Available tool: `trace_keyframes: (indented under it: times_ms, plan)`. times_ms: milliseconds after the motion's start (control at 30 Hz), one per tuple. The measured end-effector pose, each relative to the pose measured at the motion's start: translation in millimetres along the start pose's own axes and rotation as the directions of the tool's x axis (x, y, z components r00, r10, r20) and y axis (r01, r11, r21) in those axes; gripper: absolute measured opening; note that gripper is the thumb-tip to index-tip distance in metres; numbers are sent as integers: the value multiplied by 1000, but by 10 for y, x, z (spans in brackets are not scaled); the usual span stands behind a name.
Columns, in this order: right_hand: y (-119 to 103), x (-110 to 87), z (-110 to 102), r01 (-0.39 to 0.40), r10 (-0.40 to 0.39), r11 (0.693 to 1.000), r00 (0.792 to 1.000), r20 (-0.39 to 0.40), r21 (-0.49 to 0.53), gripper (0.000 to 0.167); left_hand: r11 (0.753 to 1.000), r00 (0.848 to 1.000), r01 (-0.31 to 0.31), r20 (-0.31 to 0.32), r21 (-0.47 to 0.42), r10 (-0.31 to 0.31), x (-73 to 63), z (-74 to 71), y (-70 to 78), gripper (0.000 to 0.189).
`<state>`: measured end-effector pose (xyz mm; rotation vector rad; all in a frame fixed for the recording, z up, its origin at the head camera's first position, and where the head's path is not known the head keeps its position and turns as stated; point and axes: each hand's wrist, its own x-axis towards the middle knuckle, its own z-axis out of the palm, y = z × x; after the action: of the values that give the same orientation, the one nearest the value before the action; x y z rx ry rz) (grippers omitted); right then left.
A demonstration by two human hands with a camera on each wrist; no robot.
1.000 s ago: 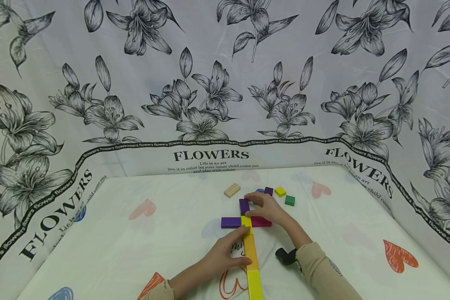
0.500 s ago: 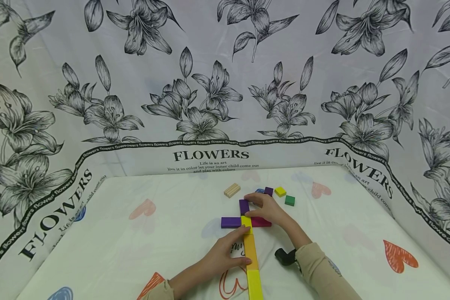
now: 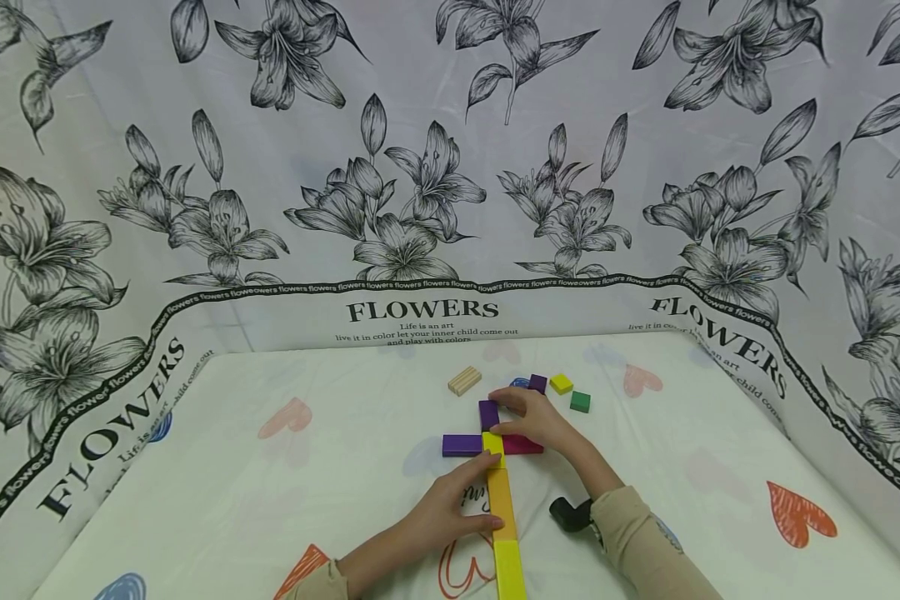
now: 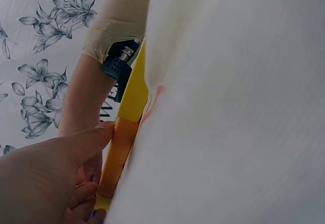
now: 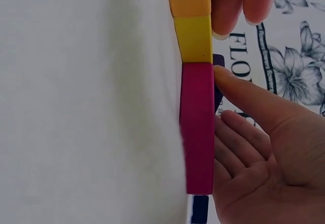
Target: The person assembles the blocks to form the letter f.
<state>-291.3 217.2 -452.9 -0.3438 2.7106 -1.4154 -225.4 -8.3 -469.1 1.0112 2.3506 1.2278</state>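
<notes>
Coloured wooden blocks lie in a cross on the cloth. Its stem has a long yellow block (image 3: 509,571) nearest me, an orange block (image 3: 501,498) and a shorter yellow block (image 3: 492,443). A purple block (image 3: 462,446) forms the left arm, a magenta block (image 5: 198,127) the right. My right hand (image 3: 538,418) pinches the purple block (image 3: 488,413) at the far end between thumb and fingers. My left hand (image 3: 444,510) lays its thumb on the orange block and its fingertips by the short yellow one. In the left wrist view, the thumb (image 4: 101,135) touches near the yellow-orange seam.
Behind the cross lie a bundle of pale wooden sticks (image 3: 465,381), a dark purple block (image 3: 537,382), a yellow block (image 3: 561,383) and a green block (image 3: 581,402). A black device (image 3: 570,514) sits at the right cuff. Flower-print curtains (image 3: 420,208) stand around the table.
</notes>
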Motion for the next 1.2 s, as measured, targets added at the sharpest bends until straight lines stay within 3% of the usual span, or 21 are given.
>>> trace_keyframes:
  times_ms: [1200]
  plan:
    - [13,-9,-34,11,-11,1000,999,45,0,55,1000,1000,11,5,-1,-11,3,0,1,76]
